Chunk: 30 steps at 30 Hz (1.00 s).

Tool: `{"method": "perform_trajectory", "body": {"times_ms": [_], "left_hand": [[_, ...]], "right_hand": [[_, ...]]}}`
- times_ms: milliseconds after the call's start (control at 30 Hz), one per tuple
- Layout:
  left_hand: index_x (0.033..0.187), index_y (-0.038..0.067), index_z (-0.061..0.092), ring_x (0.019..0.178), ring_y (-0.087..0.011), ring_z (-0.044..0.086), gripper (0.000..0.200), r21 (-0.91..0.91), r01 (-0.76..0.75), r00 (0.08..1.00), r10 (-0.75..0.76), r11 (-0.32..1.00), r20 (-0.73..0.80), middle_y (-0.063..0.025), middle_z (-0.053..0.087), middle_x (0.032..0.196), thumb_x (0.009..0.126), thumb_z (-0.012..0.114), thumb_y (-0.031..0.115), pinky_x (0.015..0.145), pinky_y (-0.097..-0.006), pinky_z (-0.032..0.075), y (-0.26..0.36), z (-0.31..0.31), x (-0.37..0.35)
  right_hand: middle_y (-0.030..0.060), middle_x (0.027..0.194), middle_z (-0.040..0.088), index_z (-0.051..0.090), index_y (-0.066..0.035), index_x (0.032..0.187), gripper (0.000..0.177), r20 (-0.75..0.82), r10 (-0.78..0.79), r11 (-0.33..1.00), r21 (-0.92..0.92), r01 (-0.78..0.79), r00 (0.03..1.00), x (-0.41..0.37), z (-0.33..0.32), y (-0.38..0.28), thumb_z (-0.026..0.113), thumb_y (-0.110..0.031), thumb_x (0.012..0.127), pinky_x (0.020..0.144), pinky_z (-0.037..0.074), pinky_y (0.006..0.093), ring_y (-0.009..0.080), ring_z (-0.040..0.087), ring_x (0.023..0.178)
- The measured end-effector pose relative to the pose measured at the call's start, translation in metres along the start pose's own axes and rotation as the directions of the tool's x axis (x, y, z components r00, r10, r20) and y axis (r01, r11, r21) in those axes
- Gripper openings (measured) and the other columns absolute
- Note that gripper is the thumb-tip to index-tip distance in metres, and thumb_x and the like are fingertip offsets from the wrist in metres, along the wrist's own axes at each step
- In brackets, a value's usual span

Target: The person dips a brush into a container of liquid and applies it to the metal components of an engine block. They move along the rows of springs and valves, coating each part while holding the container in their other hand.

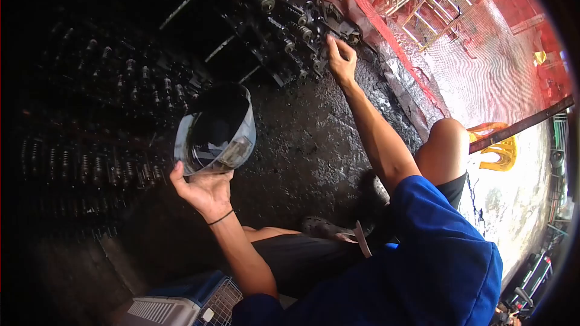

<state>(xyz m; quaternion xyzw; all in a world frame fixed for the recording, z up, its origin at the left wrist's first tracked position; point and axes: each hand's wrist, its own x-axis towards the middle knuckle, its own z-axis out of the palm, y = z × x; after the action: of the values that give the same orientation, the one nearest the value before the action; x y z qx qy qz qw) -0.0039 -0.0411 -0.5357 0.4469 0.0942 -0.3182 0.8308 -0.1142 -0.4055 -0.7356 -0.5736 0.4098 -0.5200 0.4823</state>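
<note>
My left hand (208, 193) grips the bottom edge of a cut-off plastic container (244, 139), thumb apart on its outer side. The container is tilted with its wide mouth facing me, and its inside is dark and glossy. My right hand (342, 60) is raised farther out, thumb and fingers pinched together; I cannot tell what is in the pinch. Right at these fingertips is a cluster of greasy metal shafts with coil springs (264, 2), set in a dark rack.
More rows of spring-fitted shafts (84, 169) stand at left in shadow. The floor (302, 139) is dark and wet-looking. Red netting (393, 36) hangs along the right, with metal racks (447, 0) behind it. A yellow plastic chair (501, 151) and a pet carrier (175, 308) are nearby.
</note>
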Motion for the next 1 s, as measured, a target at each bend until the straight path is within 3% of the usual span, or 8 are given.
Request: {"method": "perform_trajectory", "body": {"times_ms": [33,100,200,400,433,533,567,1000], "left_hand": [[0.147,0.007,0.040,0.134,-0.0403,0.041,0.088,0.005,-0.009,1.000,0.009,1.000,0.012,-0.0212,0.040,0.149,0.076,0.068,0.050,0.102,-0.0615,0.038,0.001,0.000,0.000],[0.146,0.008,0.042,0.133,-0.0400,0.041,0.086,-0.022,0.016,1.000,-0.016,1.000,0.013,-0.0202,0.042,0.147,0.076,0.068,0.051,0.103,-0.0616,0.038,0.001,0.001,0.000],[0.149,0.007,0.037,0.134,-0.0409,0.040,0.092,-0.019,0.011,1.000,-0.012,1.000,-0.006,-0.0209,0.038,0.149,0.075,0.069,0.051,0.103,-0.0619,0.038,0.001,0.000,0.001],[0.148,0.005,0.036,0.133,-0.0417,0.041,0.094,0.008,0.040,0.999,-0.040,0.999,-0.031,-0.0228,0.038,0.147,0.075,0.069,0.053,0.099,-0.0604,0.041,0.001,-0.002,0.000],[0.146,0.006,0.040,0.131,-0.0414,0.043,0.090,0.015,0.043,0.998,-0.042,0.999,-0.043,-0.0217,0.042,0.145,0.076,0.067,0.056,0.094,-0.0594,0.044,0.002,-0.001,0.002],[0.148,0.000,0.033,0.130,-0.0426,0.042,0.098,0.029,0.038,0.999,-0.038,0.999,-0.012,-0.0256,0.037,0.144,0.074,0.070,0.052,0.099,-0.0602,0.041,0.002,-0.004,0.004],[0.148,0.000,0.033,0.130,-0.0426,0.042,0.098,0.028,0.034,0.999,-0.034,0.999,-0.006,-0.0256,0.037,0.144,0.074,0.070,0.052,0.099,-0.0602,0.041,0.001,-0.004,0.006],[0.144,0.004,0.043,0.128,-0.0389,0.048,0.086,0.023,0.042,0.999,-0.042,0.999,0.005,-0.0203,0.045,0.145,0.076,0.069,0.050,0.100,-0.0589,0.041,-0.001,-0.007,0.006]], "right_hand": [[0.0012,0.092,0.074,0.075,0.001,0.110,0.030,-0.005,0.057,0.998,0.000,-0.057,0.998,-0.002,-0.003,0.016,0.069,-0.026,0.099,0.077,0.049,0.0224,0.0063,0.063,0.083],[0.0119,0.096,0.078,0.077,0.001,0.106,0.035,-0.064,0.148,0.988,0.051,-0.145,0.987,-0.003,-0.006,0.030,0.072,-0.031,0.094,0.088,0.053,0.0315,0.0171,0.071,0.091],[0.0163,0.095,0.077,0.078,0.000,0.103,0.033,-0.161,0.217,0.945,-0.213,-0.249,0.963,0.002,-0.022,0.027,0.073,-0.030,0.091,0.089,0.053,0.0327,0.0211,0.073,0.092],[0.0126,0.099,0.078,0.076,0.002,0.109,0.032,-0.159,-0.074,0.994,0.074,0.087,0.984,0.019,0.003,-0.034,0.071,-0.026,0.095,0.086,0.052,0.0286,0.0147,0.070,0.091],[0.0134,0.099,0.077,0.076,0.002,0.109,0.032,-0.138,0.043,0.997,0.073,-0.033,0.990,0.022,0.007,-0.020,0.071,-0.027,0.095,0.088,0.052,0.0289,0.0151,0.070,0.094],[0.0152,0.100,0.077,0.076,0.002,0.108,0.034,-0.148,0.097,0.990,-0.091,-0.111,0.984,0.012,0.010,0.007,0.071,-0.029,0.094,0.091,0.053,0.0321,0.0190,0.072,0.095],[0.0166,0.101,0.077,0.076,0.002,0.108,0.036,-0.136,0.122,0.992,-0.021,-0.126,0.983,0.007,0.007,0.005,0.071,-0.031,0.093,0.090,0.053,0.0325,0.0196,0.073,0.095],[0.0185,0.092,0.077,0.077,0.001,0.104,0.034,-0.145,0.056,0.991,-0.115,-0.073,0.988,0.022,-0.003,-0.037,0.070,-0.030,0.092,0.084,0.055,0.0351,0.0232,0.074,0.086]]}}
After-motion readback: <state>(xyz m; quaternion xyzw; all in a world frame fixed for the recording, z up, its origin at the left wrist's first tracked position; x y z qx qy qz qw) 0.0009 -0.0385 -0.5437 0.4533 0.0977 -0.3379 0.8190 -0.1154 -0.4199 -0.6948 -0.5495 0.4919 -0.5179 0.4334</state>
